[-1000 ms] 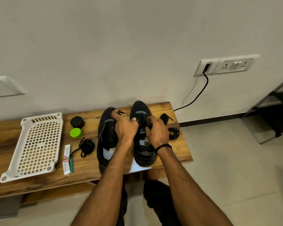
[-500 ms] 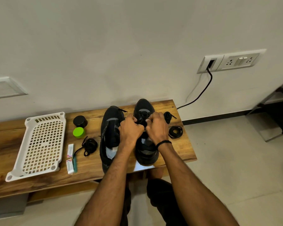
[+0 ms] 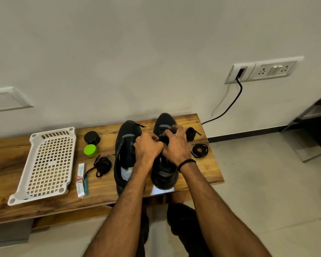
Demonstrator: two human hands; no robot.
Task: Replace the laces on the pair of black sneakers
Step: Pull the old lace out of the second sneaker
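Two black sneakers stand side by side on the wooden bench, toes toward the wall. The left sneaker is partly behind my left forearm. Over the lacing of the right sneaker my left hand and my right hand meet, fingers curled and pinching its black lace. Loose black laces lie around: a bundle left of the shoes, a coil and a knotted bundle to the right.
A white perforated plastic tray lies on the bench's left. A black round tin, a green lid, two small packets and a teal tool sit between tray and shoes. A black cable hangs from the wall socket.
My left hand left the left sneaker and came across to the right sneaker's lacing. Both hands now sit close together there. The view shifted slightly.
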